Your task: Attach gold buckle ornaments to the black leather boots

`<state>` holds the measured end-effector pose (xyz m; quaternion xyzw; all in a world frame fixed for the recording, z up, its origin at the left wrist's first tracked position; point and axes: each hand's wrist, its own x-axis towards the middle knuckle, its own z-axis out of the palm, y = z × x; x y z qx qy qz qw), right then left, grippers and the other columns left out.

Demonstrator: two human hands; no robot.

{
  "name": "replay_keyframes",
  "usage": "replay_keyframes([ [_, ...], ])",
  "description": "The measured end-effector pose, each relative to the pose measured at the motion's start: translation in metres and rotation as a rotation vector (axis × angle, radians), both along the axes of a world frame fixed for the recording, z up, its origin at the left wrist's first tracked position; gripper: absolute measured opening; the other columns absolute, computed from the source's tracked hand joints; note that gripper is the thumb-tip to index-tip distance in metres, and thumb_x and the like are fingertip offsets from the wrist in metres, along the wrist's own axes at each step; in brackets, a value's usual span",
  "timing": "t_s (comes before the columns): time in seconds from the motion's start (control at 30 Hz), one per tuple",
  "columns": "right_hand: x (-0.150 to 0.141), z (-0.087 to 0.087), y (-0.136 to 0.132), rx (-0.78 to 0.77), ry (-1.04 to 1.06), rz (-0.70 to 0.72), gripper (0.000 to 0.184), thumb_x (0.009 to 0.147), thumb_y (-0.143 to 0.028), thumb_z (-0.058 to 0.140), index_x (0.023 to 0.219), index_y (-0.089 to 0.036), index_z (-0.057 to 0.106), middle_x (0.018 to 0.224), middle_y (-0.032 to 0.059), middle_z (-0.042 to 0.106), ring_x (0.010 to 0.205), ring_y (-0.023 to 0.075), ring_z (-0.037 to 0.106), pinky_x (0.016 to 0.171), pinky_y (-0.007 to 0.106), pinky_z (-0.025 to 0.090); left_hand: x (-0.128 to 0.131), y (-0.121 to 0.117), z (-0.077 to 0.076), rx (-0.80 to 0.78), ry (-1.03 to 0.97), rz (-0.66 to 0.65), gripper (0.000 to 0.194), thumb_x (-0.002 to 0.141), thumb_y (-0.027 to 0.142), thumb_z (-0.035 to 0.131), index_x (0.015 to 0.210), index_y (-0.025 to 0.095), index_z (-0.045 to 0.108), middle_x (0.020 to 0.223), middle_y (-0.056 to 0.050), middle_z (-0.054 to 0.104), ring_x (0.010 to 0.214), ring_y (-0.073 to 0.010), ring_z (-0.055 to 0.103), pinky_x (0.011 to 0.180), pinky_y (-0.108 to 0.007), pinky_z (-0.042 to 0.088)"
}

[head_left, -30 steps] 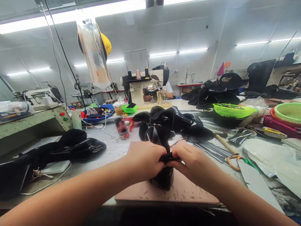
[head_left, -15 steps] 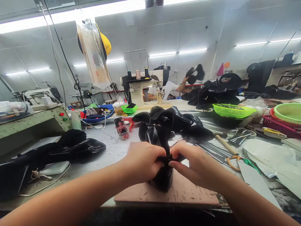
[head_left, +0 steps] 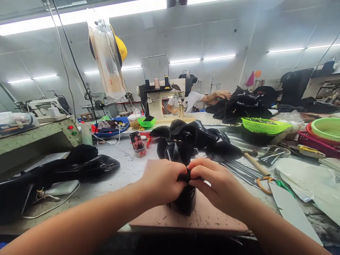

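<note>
A black, glossy shoe upper (head_left: 184, 204) stands on a pinkish board (head_left: 217, 219) in front of me. My left hand (head_left: 166, 180) pinches its dark edge between thumb and fingers. From the other side my right hand (head_left: 212, 179) grips the same edge, and the fingertips of both hands almost meet. My fingers hide much of the edge between them. Right behind the hands lies a pile of similar black uppers (head_left: 191, 132).
A phone (head_left: 137, 141) leans on a small tub. At right lie a hammer (head_left: 256, 163), scissors (head_left: 265, 184), dark strips and white sheets (head_left: 305, 173). More black pieces (head_left: 92, 166) lie at left. Beyond the sewing machine (head_left: 164, 95), a co-worker's arm (head_left: 209, 96) reaches toward a black heap.
My right hand has shifted slightly left along the edge, its fingers now closer to my left hand. The co-worker's raised black piece is down, with that hand now at the heap.
</note>
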<state>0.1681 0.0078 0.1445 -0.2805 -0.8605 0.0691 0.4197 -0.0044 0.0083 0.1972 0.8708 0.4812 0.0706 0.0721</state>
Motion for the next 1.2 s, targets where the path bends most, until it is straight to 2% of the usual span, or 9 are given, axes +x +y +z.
replay_keyframes([
  [0.23,0.002,0.007,-0.002,-0.234,0.018,0.016,0.018,0.083,-0.012,0.05,0.067,-0.019,0.05,0.089,0.0033,0.061,0.077,0.015,0.056,0.067,0.028,0.044,-0.002,-0.001,-0.007,0.038,-0.033,-0.1,0.012,0.077,0.023,0.054,0.07,0.021,0.063,0.056,0.004,0.057,0.054,-0.0122,0.048,0.066,-0.026,0.036],
  [0.4,0.006,0.003,0.001,-0.355,0.012,0.006,0.021,0.08,-0.017,0.057,0.062,-0.019,0.046,0.085,0.0029,0.063,0.075,0.0162,0.056,0.065,0.029,0.044,-0.006,-0.002,-0.007,0.022,-0.032,-0.18,0.017,0.082,0.026,0.053,0.069,0.021,0.063,0.053,0.006,0.053,0.052,-0.0104,0.043,0.068,-0.025,0.036],
  [0.6,0.013,0.001,0.01,-0.453,0.056,0.186,0.017,0.081,-0.024,0.056,0.067,-0.019,0.048,0.091,0.0041,0.064,0.079,0.0155,0.056,0.07,0.029,0.046,-0.01,-0.006,-0.003,-0.053,-0.095,-0.127,0.012,0.08,0.022,0.054,0.078,0.022,0.067,0.064,0.005,0.064,0.063,-0.0123,0.052,0.076,-0.026,0.035],
  [0.73,0.014,0.007,0.011,-0.47,0.038,0.227,0.021,0.084,-0.024,0.05,0.063,-0.019,0.047,0.086,0.0034,0.061,0.075,0.0143,0.054,0.068,0.028,0.045,-0.01,-0.005,-0.002,-0.083,-0.116,-0.11,0.014,0.08,0.019,0.054,0.081,0.022,0.068,0.066,0.004,0.066,0.067,-0.0128,0.053,0.076,-0.025,0.036],
  [0.87,0.01,0.007,0.01,-0.44,0.004,0.144,0.023,0.084,-0.027,0.049,0.063,-0.019,0.047,0.071,0.0015,0.057,0.065,0.0136,0.049,0.058,0.026,0.041,-0.009,-0.005,0.002,-0.103,-0.091,-0.13,0.016,0.079,0.018,0.053,0.084,0.022,0.067,0.067,0.005,0.065,0.067,-0.012,0.053,0.076,-0.024,0.037],
  [1.03,0.003,0.006,0.001,-0.329,-0.006,0.046,0.026,0.084,-0.027,0.048,0.06,-0.018,0.047,0.059,-0.0009,0.052,0.056,0.0122,0.045,0.051,0.025,0.035,-0.007,-0.008,0.008,-0.071,0.013,-0.115,0.02,0.074,0.022,0.057,0.092,0.025,0.066,0.064,0.002,0.061,0.073,-0.0169,0.055,0.069,-0.025,0.039],
  [1.13,0.003,0.006,0.001,-0.31,0.082,0.069,0.024,0.083,-0.027,0.05,0.061,-0.018,0.05,0.062,0.0002,0.057,0.058,0.0124,0.049,0.053,0.025,0.038,-0.009,-0.009,0.006,-0.066,-0.093,-0.122,0.013,0.076,0.028,0.059,0.086,0.024,0.067,0.063,0.002,0.061,0.07,-0.0156,0.054,0.069,-0.025,0.038],
  [1.2,0.004,0.004,0.006,-0.359,0.194,0.157,0.022,0.081,-0.032,0.057,0.065,-0.018,0.053,0.077,0.0038,0.064,0.069,0.0146,0.056,0.062,0.027,0.044,-0.012,-0.01,0.004,-0.063,-0.236,-0.122,0.013,0.08,0.028,0.056,0.079,0.021,0.067,0.063,0.002,0.062,0.066,-0.0133,0.053,0.069,-0.024,0.038],
])
